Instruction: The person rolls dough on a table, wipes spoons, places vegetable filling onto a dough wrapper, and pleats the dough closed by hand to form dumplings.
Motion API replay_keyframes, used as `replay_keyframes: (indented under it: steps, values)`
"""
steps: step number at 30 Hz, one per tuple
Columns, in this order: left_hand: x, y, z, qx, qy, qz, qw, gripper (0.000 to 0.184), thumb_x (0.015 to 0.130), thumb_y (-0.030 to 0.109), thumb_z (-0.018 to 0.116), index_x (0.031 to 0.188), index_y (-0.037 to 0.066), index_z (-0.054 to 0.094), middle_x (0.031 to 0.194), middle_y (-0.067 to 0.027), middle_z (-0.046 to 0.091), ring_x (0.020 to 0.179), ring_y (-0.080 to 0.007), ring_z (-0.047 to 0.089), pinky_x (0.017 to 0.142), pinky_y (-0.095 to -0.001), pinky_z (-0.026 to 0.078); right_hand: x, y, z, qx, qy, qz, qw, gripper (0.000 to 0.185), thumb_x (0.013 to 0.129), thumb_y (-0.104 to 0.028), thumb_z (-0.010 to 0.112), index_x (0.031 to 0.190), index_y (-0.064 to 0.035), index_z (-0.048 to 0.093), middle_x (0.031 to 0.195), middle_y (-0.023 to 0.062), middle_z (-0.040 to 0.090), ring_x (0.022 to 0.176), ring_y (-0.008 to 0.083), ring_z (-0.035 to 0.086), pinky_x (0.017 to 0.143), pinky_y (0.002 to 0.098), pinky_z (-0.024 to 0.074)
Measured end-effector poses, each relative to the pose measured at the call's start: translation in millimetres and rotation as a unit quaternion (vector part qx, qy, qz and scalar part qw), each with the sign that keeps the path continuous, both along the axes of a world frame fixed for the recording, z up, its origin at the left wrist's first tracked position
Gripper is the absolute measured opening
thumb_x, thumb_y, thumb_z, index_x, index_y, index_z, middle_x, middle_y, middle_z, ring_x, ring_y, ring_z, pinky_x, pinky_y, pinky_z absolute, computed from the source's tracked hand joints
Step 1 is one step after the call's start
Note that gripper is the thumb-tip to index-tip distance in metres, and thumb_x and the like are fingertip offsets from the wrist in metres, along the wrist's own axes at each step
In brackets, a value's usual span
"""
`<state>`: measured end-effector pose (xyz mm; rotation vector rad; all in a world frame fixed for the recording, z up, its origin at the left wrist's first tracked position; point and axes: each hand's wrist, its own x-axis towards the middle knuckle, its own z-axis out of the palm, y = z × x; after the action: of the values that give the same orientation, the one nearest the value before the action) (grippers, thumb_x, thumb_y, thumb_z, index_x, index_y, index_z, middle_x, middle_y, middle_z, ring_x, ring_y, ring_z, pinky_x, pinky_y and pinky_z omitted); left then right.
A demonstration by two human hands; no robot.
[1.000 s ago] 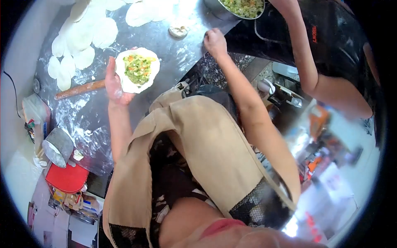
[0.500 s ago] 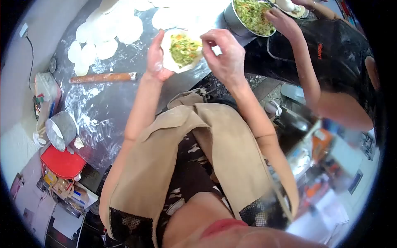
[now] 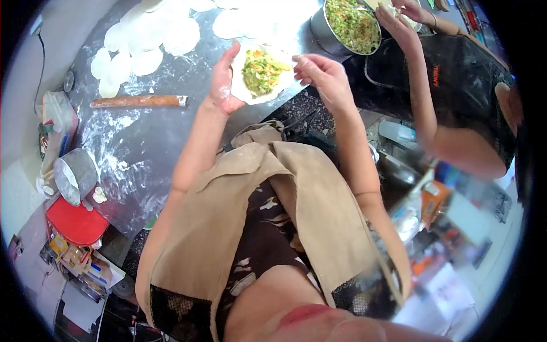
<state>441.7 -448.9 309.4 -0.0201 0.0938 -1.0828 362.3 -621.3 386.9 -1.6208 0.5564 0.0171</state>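
Note:
My left hand (image 3: 225, 82) cradles a round dough wrapper (image 3: 238, 85), its thumb up along the left edge. A mound of chopped green and orange vegetable filling (image 3: 262, 73) lies on the open wrapper. At the wrapper's right edge is my right hand (image 3: 327, 80), fingers curled and thumb and fingertips pinched close to the dough rim. A wooden rolling pin (image 3: 139, 101) rests on the floured table to the left. Beyond it, several flat dough rounds (image 3: 147, 62) overlap one another.
A metal pot of vegetable filling (image 3: 353, 28) stands at the table's far right. Beside it a co-worker's hands (image 3: 401, 25) handle something pale. A metal container with flour (image 3: 76, 174) and a red lid-like object (image 3: 77, 221) sit at the left. Flour streaks the metal table (image 3: 154, 137).
My right hand has shifted right and slightly down, its fingers less bunched. The wrapper in my left hand has moved slightly right. The co-worker's near hand has left the filling pot.

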Motion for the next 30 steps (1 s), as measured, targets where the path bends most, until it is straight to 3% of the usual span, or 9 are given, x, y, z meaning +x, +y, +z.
replay_keyframes:
  steps: [1,5,8,12,16,18,22,25,30]
  values:
    - [1,0,-1,0.002,-0.008,-0.010,1.000,0.054,0.090,0.040,0.040,0.123,-0.003,0.042,0.122,-0.0200,0.049,0.112,-0.0315,0.050,0.094,-0.0457,0.041,0,-2,1,0.019,0.053,0.042,0.997,0.023,0.084,-0.012,0.060,0.098,0.0050,0.062,0.078,0.0048,0.062,0.068,0.0086,0.056,0.060,0.0202,0.0437]
    - [-1,1,-6,0.023,-0.032,-0.021,0.999,0.049,0.090,0.033,0.043,0.123,-0.003,0.041,0.120,-0.0186,0.051,0.108,-0.0302,0.053,0.093,-0.0442,0.043,5,0,-5,-0.052,0.068,0.068,0.994,0.024,0.080,-0.010,0.064,0.098,0.0063,0.062,0.075,0.0052,0.062,0.064,0.0088,0.055,0.058,0.0208,0.0438]
    - [-4,4,-8,0.061,-0.039,-0.019,0.997,0.047,0.089,0.027,0.045,0.124,-0.003,0.040,0.120,-0.0190,0.051,0.107,-0.0297,0.054,0.092,-0.0425,0.045,4,4,-3,0.017,0.066,0.079,0.995,0.023,0.079,-0.009,0.065,0.096,0.0058,0.063,0.074,0.0049,0.062,0.064,0.0087,0.055,0.057,0.0208,0.0436]
    - [-6,5,-9,0.070,-0.049,-0.018,0.996,0.048,0.086,0.026,0.046,0.124,-0.003,0.040,0.120,-0.0199,0.050,0.109,-0.0298,0.053,0.092,-0.0440,0.045,4,7,-3,0.009,0.089,0.072,0.993,0.021,0.078,-0.010,0.066,0.092,0.0053,0.063,0.073,0.0042,0.062,0.063,0.0082,0.055,0.057,0.0204,0.0434]
    - [-7,7,-8,0.082,-0.052,-0.023,0.995,0.047,0.084,0.021,0.048,0.124,-0.003,0.040,0.120,-0.0193,0.050,0.108,-0.0294,0.053,0.093,-0.0429,0.045,3,13,-8,-0.079,0.079,0.068,0.991,0.019,0.078,-0.011,0.066,0.089,0.0042,0.064,0.074,0.0019,0.061,0.064,0.0061,0.053,0.059,0.0184,0.0426]
    - [-7,7,-8,0.088,-0.049,-0.023,0.995,0.047,0.083,0.020,0.049,0.124,-0.003,0.040,0.120,-0.0191,0.050,0.108,-0.0294,0.053,0.093,-0.0427,0.045,-1,15,-14,-0.120,0.003,0.028,0.992,0.017,0.077,-0.014,0.066,0.083,0.0027,0.064,0.070,0.0019,0.061,0.063,0.0060,0.053,0.058,0.0202,0.0434]
    - [-8,5,-12,0.092,-0.049,-0.049,0.993,0.046,0.084,0.020,0.049,0.122,-0.004,0.041,0.119,-0.0183,0.051,0.107,-0.0288,0.053,0.092,-0.0420,0.045,-1,19,-29,-0.061,-0.043,-0.005,0.997,0.017,0.077,-0.013,0.066,0.084,0.0024,0.064,0.071,0.0015,0.061,0.064,0.0054,0.053,0.058,0.0196,0.0433]
    - [-7,5,-7,0.086,-0.048,-0.048,0.994,0.046,0.084,0.021,0.048,0.121,-0.004,0.041,0.118,-0.0181,0.051,0.107,-0.0284,0.054,0.092,-0.0420,0.046,-2,19,-26,-0.123,-0.018,-0.020,0.992,0.017,0.077,-0.013,0.066,0.085,0.0018,0.063,0.073,0.0015,0.062,0.065,0.0058,0.054,0.059,0.0194,0.0435]
    - [-5,7,-6,0.104,-0.041,-0.055,0.992,0.045,0.085,0.022,0.047,0.121,-0.005,0.041,0.118,-0.0184,0.051,0.106,-0.0287,0.054,0.091,-0.0425,0.046,-2,14,-21,-0.015,0.010,0.017,1.000,0.016,0.081,-0.009,0.063,0.089,0.0038,0.062,0.076,0.0011,0.060,0.068,0.0057,0.052,0.062,0.0170,0.0408]
